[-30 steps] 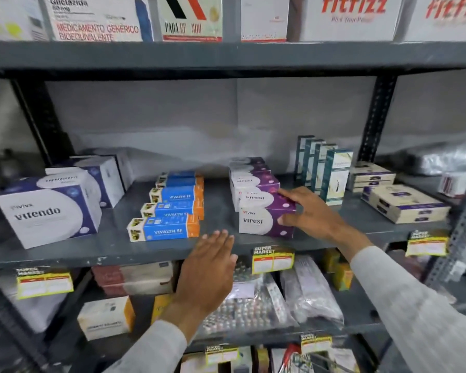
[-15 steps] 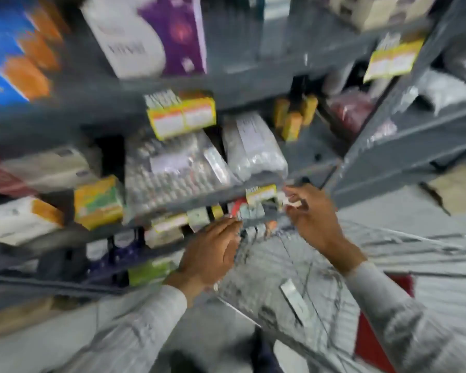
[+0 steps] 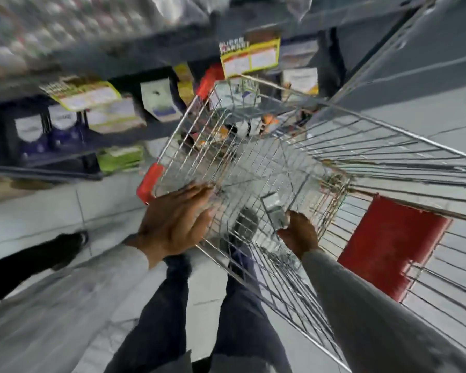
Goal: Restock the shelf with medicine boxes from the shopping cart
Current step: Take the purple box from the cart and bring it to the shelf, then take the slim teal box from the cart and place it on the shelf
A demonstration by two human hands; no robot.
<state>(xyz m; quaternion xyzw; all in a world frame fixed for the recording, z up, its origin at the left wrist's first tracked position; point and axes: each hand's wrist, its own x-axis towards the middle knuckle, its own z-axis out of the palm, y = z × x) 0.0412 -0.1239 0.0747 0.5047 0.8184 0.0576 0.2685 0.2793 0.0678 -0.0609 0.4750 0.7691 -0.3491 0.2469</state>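
I look down into a wire shopping cart (image 3: 253,168) with red corner bumpers, parked against the grey shelf (image 3: 135,56). Low in the cart lies a small pale medicine box (image 3: 272,210). My right hand (image 3: 297,235) is inside the cart with its fingers curled around the near end of that box. My left hand (image 3: 176,223) lies flat on the cart's near rim, fingers apart, holding nothing. The lower shelf levels hold blurred boxes, white and purple (image 3: 42,130) and green (image 3: 120,157).
Yellow price tags (image 3: 249,56) hang on the shelf edges. A red panel (image 3: 388,249) sits on the cart's right side. My dark-trousered legs (image 3: 159,305) stand on the pale tiled floor. A black shoe and leg (image 3: 65,246) enter from the left.
My view has swung down from the shelf to the cart. Both hands left the purple boxes; the left now rests on the cart rim and the right has reached into the cart onto a small box.
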